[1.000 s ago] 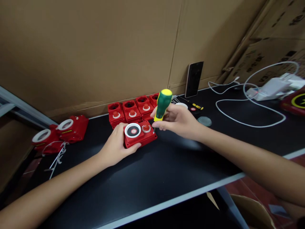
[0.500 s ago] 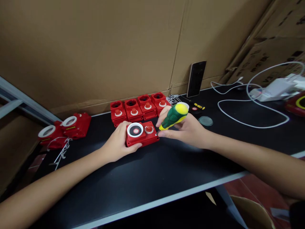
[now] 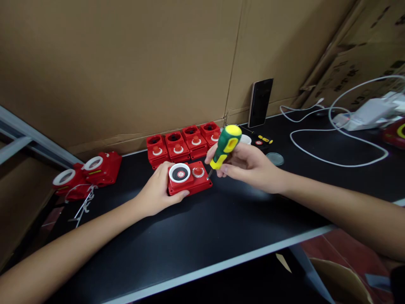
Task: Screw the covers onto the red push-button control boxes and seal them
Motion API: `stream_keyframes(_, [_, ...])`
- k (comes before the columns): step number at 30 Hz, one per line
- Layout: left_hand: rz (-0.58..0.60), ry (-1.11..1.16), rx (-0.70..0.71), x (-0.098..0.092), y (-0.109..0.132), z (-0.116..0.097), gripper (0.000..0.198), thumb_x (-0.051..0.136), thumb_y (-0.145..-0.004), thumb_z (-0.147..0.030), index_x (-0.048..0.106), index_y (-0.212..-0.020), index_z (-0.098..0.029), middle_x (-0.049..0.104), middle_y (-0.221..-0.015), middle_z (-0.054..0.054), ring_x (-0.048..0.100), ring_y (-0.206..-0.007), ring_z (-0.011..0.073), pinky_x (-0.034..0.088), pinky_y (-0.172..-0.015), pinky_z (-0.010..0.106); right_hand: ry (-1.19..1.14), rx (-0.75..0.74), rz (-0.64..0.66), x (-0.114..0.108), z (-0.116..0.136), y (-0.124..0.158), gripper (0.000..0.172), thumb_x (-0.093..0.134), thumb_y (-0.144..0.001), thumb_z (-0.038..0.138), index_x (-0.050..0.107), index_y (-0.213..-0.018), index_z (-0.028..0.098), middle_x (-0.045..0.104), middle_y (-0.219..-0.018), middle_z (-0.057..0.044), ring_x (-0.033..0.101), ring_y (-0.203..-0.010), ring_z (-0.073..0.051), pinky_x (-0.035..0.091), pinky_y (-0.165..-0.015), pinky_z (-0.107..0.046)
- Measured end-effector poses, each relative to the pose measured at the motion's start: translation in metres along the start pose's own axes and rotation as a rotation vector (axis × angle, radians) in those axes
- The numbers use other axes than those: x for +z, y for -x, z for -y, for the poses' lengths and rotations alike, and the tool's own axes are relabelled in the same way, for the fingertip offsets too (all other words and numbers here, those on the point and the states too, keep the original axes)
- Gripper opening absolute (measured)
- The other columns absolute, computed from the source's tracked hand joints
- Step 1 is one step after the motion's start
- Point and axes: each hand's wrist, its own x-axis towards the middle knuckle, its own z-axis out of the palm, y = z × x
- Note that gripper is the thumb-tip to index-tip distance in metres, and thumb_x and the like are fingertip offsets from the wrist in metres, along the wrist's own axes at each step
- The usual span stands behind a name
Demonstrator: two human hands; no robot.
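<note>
A red alarm box (image 3: 193, 187) with a white ring, a black disc and a small red dome lies on the black table. My left hand (image 3: 157, 192) grips its left end, thumb along the front edge. In my right hand (image 3: 245, 164) is a green and yellow screwdriver (image 3: 225, 145), fingers closed round the lower handle. It leans slightly, its tip down at the screw spot on the box's right corner. Whether the tip sits in the screw head is too small to tell. Just behind stands a row of several similar red boxes (image 3: 176, 150) without white rings.
At the left, two finished-looking red boxes (image 3: 103, 169) lie beside white ties (image 3: 84, 207). A phone (image 3: 260, 102) leans on the cardboard wall (image 3: 126, 63). A clear disc (image 3: 275, 158), small yellow parts (image 3: 265, 139) and a white cable (image 3: 338, 162) lie on the right.
The screwdriver has swung more upright, its handle top shifting left and up. My right hand has turned with it. My left hand and the box stay in place.
</note>
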Motion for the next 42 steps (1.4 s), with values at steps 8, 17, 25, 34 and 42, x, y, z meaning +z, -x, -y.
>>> stream_keyframes(8, [0.028,0.003,0.019,-0.002,0.000,-0.001,0.063,0.084,-0.091,-0.060,0.060,-0.137,-0.025,0.072,-0.128,0.012,0.074,-0.116,0.0352,0.064,-0.106,0.057,0.130,0.020,-0.080,-0.001,0.002,-0.003,0.041,0.104,-0.080,0.046,0.076,-0.099,0.023,0.076,-0.099,-0.004,0.073,-0.092,-0.021,0.066,-0.086,-0.037])
stream_keyframes(17, [0.017,0.002,0.020,-0.002,0.001,0.001,0.063,0.085,-0.092,-0.060,0.059,-0.136,-0.024,0.074,-0.126,0.012,0.075,-0.115,0.0357,0.064,-0.104,0.056,0.203,-0.063,-0.074,-0.006,0.008,-0.001,0.027,0.092,-0.096,0.037,0.076,-0.111,0.021,0.076,-0.106,-0.005,0.071,-0.095,-0.019,0.060,-0.092,-0.035])
stream_keyframes(25, [0.026,-0.016,0.011,-0.004,0.001,-0.001,0.062,0.085,-0.092,-0.061,0.060,-0.136,-0.025,0.074,-0.126,0.012,0.074,-0.115,0.0352,0.064,-0.105,0.054,0.229,-0.086,0.060,-0.008,0.014,0.001,0.018,0.078,-0.101,0.029,0.080,-0.117,0.021,0.079,-0.116,-0.009,0.073,-0.104,-0.021,0.061,-0.097,-0.038])
stream_keyframes(34, [0.033,-0.013,0.037,-0.003,0.001,-0.001,0.059,0.082,-0.095,-0.061,0.060,-0.135,-0.024,0.072,-0.124,0.010,0.073,-0.112,0.0325,0.063,-0.103,0.051,0.287,-0.082,-0.033,-0.001,-0.001,-0.002,0.025,0.086,-0.099,0.040,0.075,-0.109,0.019,0.079,-0.105,-0.006,0.075,-0.095,-0.022,0.062,-0.089,-0.038])
stream_keyframes(42, [0.030,-0.031,0.072,-0.003,0.002,0.001,0.056,0.082,-0.097,-0.057,0.059,-0.137,-0.024,0.072,-0.125,0.010,0.073,-0.112,0.0317,0.063,-0.103,0.050,0.207,-0.112,-0.077,-0.008,0.005,0.000,0.022,0.077,-0.108,0.036,0.076,-0.124,0.022,0.079,-0.132,-0.010,0.075,-0.127,-0.024,0.060,-0.110,-0.039])
